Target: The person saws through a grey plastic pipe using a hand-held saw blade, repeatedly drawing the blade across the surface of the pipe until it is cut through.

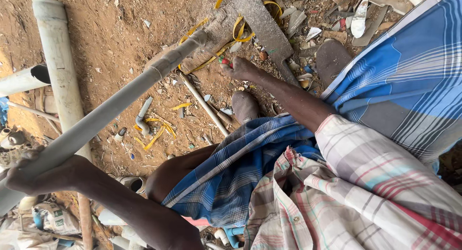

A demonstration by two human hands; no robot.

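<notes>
The long grey pipe (110,110) runs slantwise from the lower left up to a block of rough wood (211,38), where its far end rests. The left hand (36,170) is wrapped around the pipe's near end, fingers curled over it in a firm grasp. The right hand (238,68) sits just beside the pipe's far end, clenched on a small tool with a red handle (225,62); the tool's working part is hidden, so what kind it is cannot be told.

As far as can be judged, the work on the pipe is in its middle: the pipe is braced on the wood and steadied, yet it shows whole along its length, with no cut or join to be seen at the far end.

Beyond the pipe's far end lie loops of yellow strapping (240,31) and a grey plank (262,26). Under the pipe's middle, on the dirt floor, are a thin white tube (204,105) and a small elbow fitting (142,116). To the pipe's left a fatter white pipe (60,67) lies well apart. A foot (244,106) stands near the thin tube.
</notes>
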